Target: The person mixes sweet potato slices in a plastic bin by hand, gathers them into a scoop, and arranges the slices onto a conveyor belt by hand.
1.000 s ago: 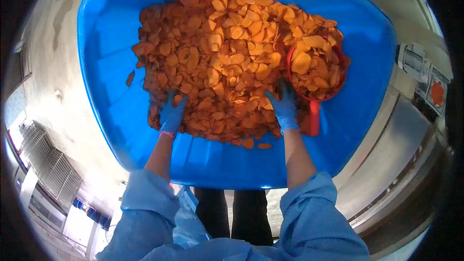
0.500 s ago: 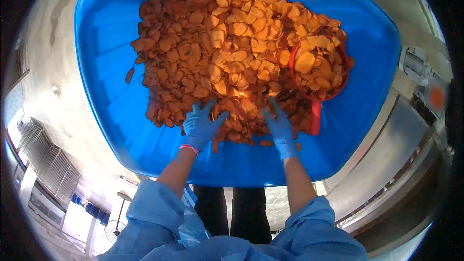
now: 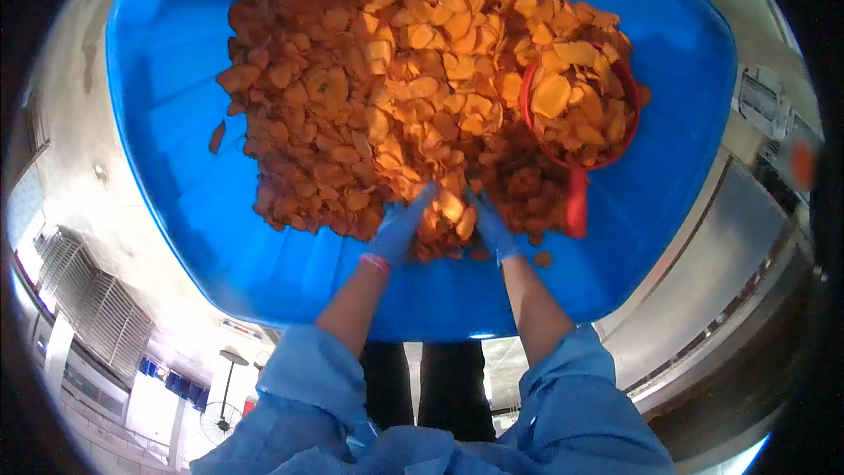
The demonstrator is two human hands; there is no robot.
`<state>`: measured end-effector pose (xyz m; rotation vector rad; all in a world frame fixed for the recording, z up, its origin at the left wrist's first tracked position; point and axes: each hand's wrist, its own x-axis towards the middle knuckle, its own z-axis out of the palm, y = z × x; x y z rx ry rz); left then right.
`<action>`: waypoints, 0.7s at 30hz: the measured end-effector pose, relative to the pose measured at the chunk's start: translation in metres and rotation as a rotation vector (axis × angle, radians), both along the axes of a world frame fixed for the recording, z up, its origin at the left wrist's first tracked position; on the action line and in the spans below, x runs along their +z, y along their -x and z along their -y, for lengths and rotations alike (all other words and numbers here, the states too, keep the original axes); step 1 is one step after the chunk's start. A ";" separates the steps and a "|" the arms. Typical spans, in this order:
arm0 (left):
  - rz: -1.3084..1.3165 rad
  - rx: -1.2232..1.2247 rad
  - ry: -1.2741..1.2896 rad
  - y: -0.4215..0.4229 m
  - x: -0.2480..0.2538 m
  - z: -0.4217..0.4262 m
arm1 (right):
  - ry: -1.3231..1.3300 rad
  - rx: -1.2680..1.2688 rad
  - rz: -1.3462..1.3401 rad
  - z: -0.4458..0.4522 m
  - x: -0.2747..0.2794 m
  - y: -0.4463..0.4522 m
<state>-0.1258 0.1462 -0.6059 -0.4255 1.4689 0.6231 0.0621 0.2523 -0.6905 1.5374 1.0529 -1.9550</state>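
Observation:
A wide heap of thin orange-brown slices (image 3: pixel 299 114), of a kind I cannot tell, lies in a large blue tub (image 3: pixel 167 123). At its near edge, my left hand (image 3: pixel 397 230) and my right hand (image 3: pixel 494 227), both in blue gloves, face each other with a clump of slices (image 3: pixel 450 207) gathered between them. The fingers are stretched along the clump's sides, and some fingertips are hidden among the slices. To the right of my right hand, a round red scoop (image 3: pixel 577 202) full of slices rests on the heap, its handle pointing toward me.
A few loose slices lie on the tub's blue floor, one on the left (image 3: pixel 216 137) and one near my right hand (image 3: pixel 542 259). Wire racks (image 3: pixel 92 286) and a standing fan (image 3: pixel 221 418) are at the lower left. Grey equipment (image 3: pixel 694 273) stands on the right.
My hands have come closer together, from spread fingers on the heap to both sides of a clump of slices. The view has shifted slightly; the scoop stays on the heap.

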 end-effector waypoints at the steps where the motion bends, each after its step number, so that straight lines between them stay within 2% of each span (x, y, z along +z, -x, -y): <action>1: 0.050 0.129 -0.019 -0.003 -0.003 0.000 | 0.137 -0.119 0.113 -0.009 0.023 0.020; 2: 0.102 0.257 -0.035 -0.006 -0.005 0.001 | 0.137 -0.072 0.203 -0.018 0.046 0.043; 3: 0.095 0.250 -0.037 -0.011 -0.015 0.002 | 0.135 -0.078 0.196 -0.016 0.043 0.042; 5: 0.004 0.206 0.040 -0.022 -0.026 0.001 | 0.152 -0.188 0.081 -0.005 0.039 0.034; 6: -0.047 0.272 -0.054 -0.028 -0.022 0.006 | 0.147 -0.191 0.072 -0.001 0.033 0.030; 8: -0.047 0.322 -0.071 -0.057 -0.048 0.040 | 0.245 -0.264 -0.011 0.006 0.034 0.019; 9: -0.043 0.389 -0.204 -0.047 -0.024 0.028 | 0.277 -0.288 -0.040 0.009 0.041 0.014; 11: 0.003 0.539 -0.477 -0.025 0.027 0.004 | 0.124 -0.355 -0.205 0.016 0.065 0.010; 12: 0.015 0.545 -0.342 -0.011 0.069 -0.027 | 0.040 -0.392 -0.287 0.014 0.075 0.006; 13: 0.026 0.547 -0.207 -0.004 0.090 -0.045 | 0.019 -0.399 -0.300 0.009 0.081 -0.001; 14: 0.043 0.587 -0.243 -0.014 0.073 -0.040 | -0.028 -0.546 -0.247 0.002 0.088 -0.012; 15: 0.044 0.577 -0.254 -0.014 0.089 -0.058 | -0.069 -0.691 -0.192 -0.009 0.094 -0.024; 16: 0.015 0.607 -0.253 -0.012 0.112 -0.087 | -0.230 -0.598 -0.265 -0.028 0.108 -0.027; 17: 0.000 0.537 -0.341 -0.009 0.124 -0.103 | -0.238 -0.603 -0.271 -0.049 0.133 -0.015; 19: -0.017 0.470 -0.439 -0.004 0.135 -0.136 | -0.451 -0.349 -0.264 -0.103 0.182 0.019; 21: -0.272 0.121 -0.464 -0.006 0.131 -0.176 | -0.436 -0.425 -0.284 -0.147 0.203 0.040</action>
